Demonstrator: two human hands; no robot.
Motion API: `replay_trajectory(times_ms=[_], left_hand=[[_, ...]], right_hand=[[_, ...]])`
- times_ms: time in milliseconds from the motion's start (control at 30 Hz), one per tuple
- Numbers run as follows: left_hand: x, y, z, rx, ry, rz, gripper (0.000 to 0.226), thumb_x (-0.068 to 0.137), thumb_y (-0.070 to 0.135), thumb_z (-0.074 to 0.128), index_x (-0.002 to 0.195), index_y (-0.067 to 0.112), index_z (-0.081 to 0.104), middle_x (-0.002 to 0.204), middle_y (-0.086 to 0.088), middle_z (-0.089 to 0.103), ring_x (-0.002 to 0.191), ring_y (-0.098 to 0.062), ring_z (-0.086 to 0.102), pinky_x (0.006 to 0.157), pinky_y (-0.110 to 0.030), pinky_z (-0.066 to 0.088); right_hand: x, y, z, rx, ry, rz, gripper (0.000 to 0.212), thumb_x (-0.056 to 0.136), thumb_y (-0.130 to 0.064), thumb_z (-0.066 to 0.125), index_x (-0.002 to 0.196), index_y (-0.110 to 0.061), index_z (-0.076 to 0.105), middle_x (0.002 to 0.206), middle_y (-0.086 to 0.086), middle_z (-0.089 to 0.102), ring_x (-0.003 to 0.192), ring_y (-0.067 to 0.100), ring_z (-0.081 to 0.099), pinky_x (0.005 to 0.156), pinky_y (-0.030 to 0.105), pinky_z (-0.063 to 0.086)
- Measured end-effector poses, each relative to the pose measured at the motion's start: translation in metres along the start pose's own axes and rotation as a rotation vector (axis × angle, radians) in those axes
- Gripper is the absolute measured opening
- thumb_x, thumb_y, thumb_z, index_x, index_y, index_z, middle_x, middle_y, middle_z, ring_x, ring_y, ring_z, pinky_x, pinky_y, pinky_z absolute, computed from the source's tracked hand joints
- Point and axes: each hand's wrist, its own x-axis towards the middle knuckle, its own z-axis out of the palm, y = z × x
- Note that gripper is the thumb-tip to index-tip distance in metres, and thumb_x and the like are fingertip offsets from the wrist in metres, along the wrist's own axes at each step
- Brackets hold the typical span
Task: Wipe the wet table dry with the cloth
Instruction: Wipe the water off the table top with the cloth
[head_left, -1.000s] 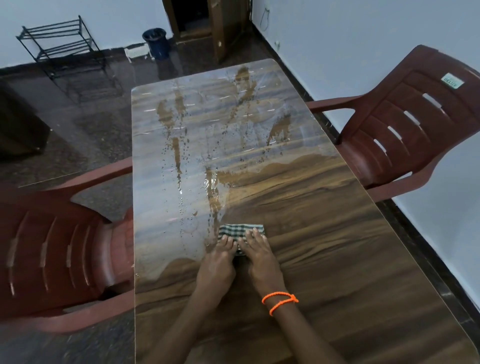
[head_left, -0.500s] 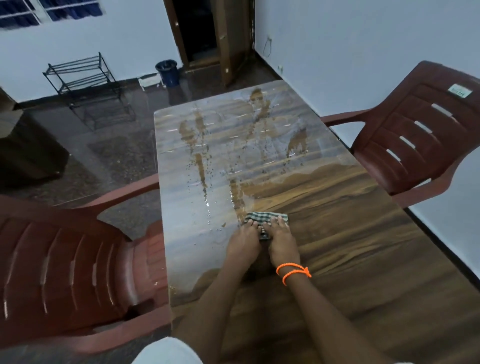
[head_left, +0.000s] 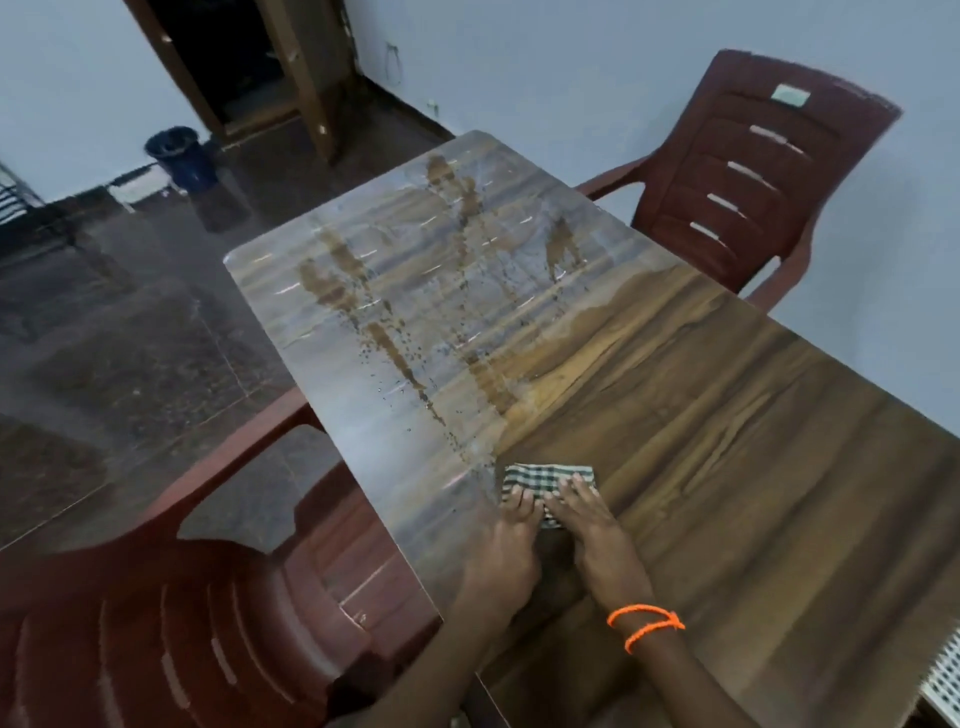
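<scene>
A folded green-and-white checked cloth (head_left: 549, 480) lies flat on the wood-grain table (head_left: 727, 441), just below the middle of the frame, at the near edge of the wet area. Both hands press down on its near half with straight, flattened fingers: the left hand (head_left: 506, 545) covers the cloth's left part and the right hand (head_left: 592, 530) sits touching it on the right, neither one curled round the fabric. An orange thread bracelet (head_left: 647, 623) is looped twice around the right wrist. The table runs diagonally from the lower right toward the upper middle of the frame; its far and left portions shine with a film of water, streaks and scattered droplets (head_left: 415, 332), while the part right of the cloth looks matte and brown. A dark red plastic armchair (head_left: 748, 171) stands at the table's right side in the upper right of the frame, and a second one (head_left: 156, 639) fills the lower left, its seat tucked against the table's edge. On the dark floor in the upper left stands a blue bin (head_left: 179, 156), near an open wooden doorway (head_left: 249, 67).
</scene>
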Motion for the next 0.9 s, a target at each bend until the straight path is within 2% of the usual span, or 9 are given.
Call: replay_trajectory(times_ms=[133,200,233,367,433,533,700,800,900], left_hand=[[0.021,0.002,-0.006,0.042,-0.025,0.038,0.053,0.094,0.013,0.042,0.147,0.018,0.038,0.157,-0.002,0.030,0.146,-0.018,0.022,0.115,-0.040,0.031],[0.038,-0.003,-0.017,0.080,-0.041,0.084,0.049,0.096,0.015,0.041,0.146,0.018,0.040,0.156,-0.002,0.032,0.145,-0.017,0.024,0.115,-0.039,0.030],[0.045,-0.009,-0.024,0.092,-0.049,0.100,0.049,0.096,0.016,0.043,0.145,0.018,0.042,0.155,-0.001,0.035,0.144,-0.016,0.028,0.114,-0.039,0.031],[0.063,-0.046,-0.040,0.081,-0.053,0.101,0.044,0.093,0.022,0.040,0.134,0.028,0.054,0.136,0.002,0.056,0.124,-0.021,0.054,0.099,-0.038,0.048],[0.056,-0.062,-0.050,0.066,-0.023,0.132,0.042,0.093,0.023,0.042,0.132,0.029,0.057,0.138,0.003,0.055,0.127,-0.018,0.052,0.101,-0.034,0.046],[0.026,-0.078,-0.058,0.036,0.019,0.201,0.041,0.092,0.015,0.049,0.133,0.016,0.059,0.141,-0.005,0.053,0.136,-0.018,0.043,0.112,-0.031,0.035],[-0.031,-0.086,-0.056,-0.016,0.051,0.193,0.058,0.081,0.024,0.030,0.126,0.012,0.064,0.135,-0.009,0.059,0.131,-0.022,0.050,0.108,-0.033,0.039],[-0.061,-0.077,-0.040,-0.034,0.030,0.158,0.054,0.082,0.013,0.038,0.131,0.012,0.061,0.139,-0.009,0.054,0.133,-0.024,0.047,0.111,-0.035,0.036],[-0.075,-0.062,-0.031,-0.032,0.024,0.156,0.050,0.087,0.004,0.050,0.137,0.012,0.055,0.146,-0.007,0.047,0.140,-0.022,0.037,0.112,-0.038,0.036]], right_hand=[[0.002,-0.001,-0.011,-0.041,0.045,0.107,0.080,0.061,0.019,0.043,0.129,-0.018,0.059,0.143,0.004,0.046,0.140,0.022,0.031,0.117,0.022,0.010],[0.017,-0.007,-0.006,-0.037,0.102,0.175,0.074,0.062,0.018,0.043,0.126,-0.015,0.061,0.139,0.007,0.050,0.138,0.024,0.033,0.116,0.018,0.010],[0.025,-0.014,-0.002,-0.025,0.131,0.207,0.070,0.064,0.013,0.041,0.125,-0.013,0.062,0.138,0.009,0.051,0.137,0.025,0.034,0.116,0.019,0.012],[0.046,-0.039,0.025,-0.046,0.207,0.279,0.065,0.067,0.004,0.038,0.126,-0.011,0.061,0.139,0.018,0.051,0.137,0.034,0.034,0.114,0.046,0.027],[0.049,-0.051,0.041,-0.054,0.211,0.267,0.062,0.071,0.006,0.041,0.128,-0.012,0.060,0.139,0.018,0.050,0.138,0.034,0.033,0.114,0.047,0.024],[0.035,-0.073,0.064,-0.056,0.191,0.240,0.064,0.072,0.010,0.047,0.131,-0.013,0.057,0.142,0.015,0.047,0.141,0.031,0.029,0.115,0.043,0.016],[-0.007,-0.102,0.079,-0.045,0.149,0.172,0.062,0.073,0.004,0.043,0.132,-0.013,0.056,0.143,0.011,0.047,0.142,0.028,0.027,0.114,0.044,0.019],[-0.033,-0.100,0.072,-0.036,0.118,0.143,0.060,0.076,-0.005,0.031,0.127,-0.013,0.060,0.141,0.009,0.051,0.140,0.025,0.031,0.115,0.040,0.019],[-0.048,-0.089,0.056,-0.044,0.112,0.097,0.063,0.074,-0.007,0.027,0.127,-0.014,0.061,0.140,0.008,0.051,0.139,0.024,0.033,0.116,0.036,0.017]])
